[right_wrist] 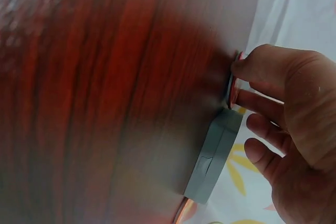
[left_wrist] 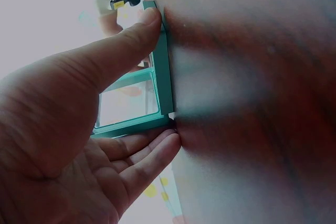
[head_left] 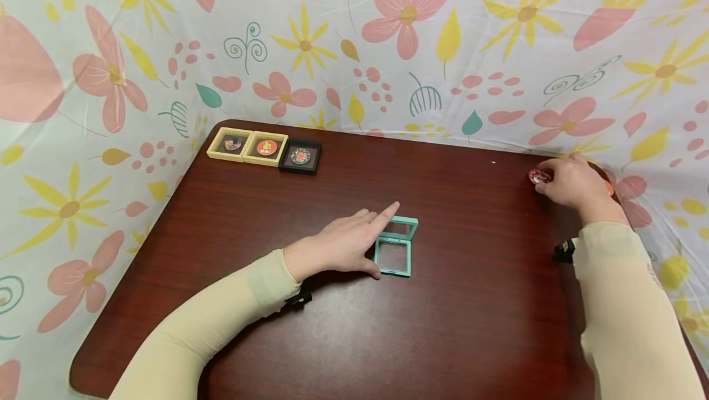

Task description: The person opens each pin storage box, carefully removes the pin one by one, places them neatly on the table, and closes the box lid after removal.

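Note:
Near the middle of the table, a teal square display case stands unfolded, its clear-windowed lid tilted up at the back. My left hand holds it from the left, thumb on the front edge and fingers behind the lid, as the left wrist view shows. At the far right, my right hand pinches a red round badge between thumb and fingertips. In the right wrist view the badge is tilted on edge close to the tabletop. Beside it lies a grey box, which the hand hides in the head view.
Two pale yellow frames and a black frame, each holding a round badge, stand in a row at the back left. An orange edge of something shows behind the right hand. Flowered cloth hangs along the table's back and sides.

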Action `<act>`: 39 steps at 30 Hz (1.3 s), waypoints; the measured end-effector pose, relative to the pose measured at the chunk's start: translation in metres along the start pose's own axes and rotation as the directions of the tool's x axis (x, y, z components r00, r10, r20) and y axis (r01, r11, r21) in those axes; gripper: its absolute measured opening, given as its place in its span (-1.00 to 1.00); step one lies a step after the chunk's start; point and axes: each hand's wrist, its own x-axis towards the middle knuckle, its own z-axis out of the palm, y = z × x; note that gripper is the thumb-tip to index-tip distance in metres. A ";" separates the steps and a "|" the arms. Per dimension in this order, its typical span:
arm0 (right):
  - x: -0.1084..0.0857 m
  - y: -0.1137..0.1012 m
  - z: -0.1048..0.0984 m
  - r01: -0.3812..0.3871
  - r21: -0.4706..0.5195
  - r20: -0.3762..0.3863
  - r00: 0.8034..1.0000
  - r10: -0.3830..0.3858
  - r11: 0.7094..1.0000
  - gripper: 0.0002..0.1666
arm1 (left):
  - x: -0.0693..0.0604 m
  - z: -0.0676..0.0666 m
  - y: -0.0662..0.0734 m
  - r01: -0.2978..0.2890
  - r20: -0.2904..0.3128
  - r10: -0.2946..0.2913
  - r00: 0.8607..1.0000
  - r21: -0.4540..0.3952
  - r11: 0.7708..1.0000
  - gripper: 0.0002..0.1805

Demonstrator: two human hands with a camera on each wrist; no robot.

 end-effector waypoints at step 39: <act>-0.040 -0.123 -0.001 -0.014 0.298 -0.142 0.988 0.059 0.954 -0.47 | 0.000 0.002 -0.001 0.007 -0.005 -0.007 1.000 0.015 1.000 0.61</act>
